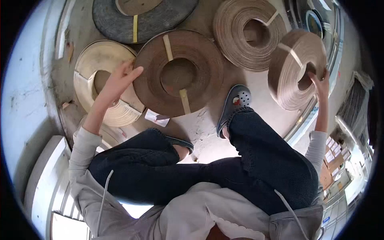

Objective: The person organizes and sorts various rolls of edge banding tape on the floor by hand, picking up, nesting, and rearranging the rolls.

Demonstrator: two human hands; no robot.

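My right hand point(320, 85) grips a tilted light-brown roll of edge banding point(283, 80) by its right side, with fingers at the central hole and around the outer edge. A pale strap crosses that roll. My left hand point(117, 84) hovers over a cream roll of edge banding point(85, 60), thumb stretched out and fingers partly curled. Its thumb reaches the left edge of a dark brown roll point(150, 80); whether they touch I cannot tell. Two yellowish straps hold the dark brown roll, which overlaps the cream one.
A grey-black roll point(110, 22) and another brown roll point(228, 36) lie farther off on the floor. A scrap of paper point(157, 118) is near my shoes. A pale wall point(28, 80) stands at the left. Stacked boxes point(334, 154) and plastic-wrapped material point(354, 104) are at the right.
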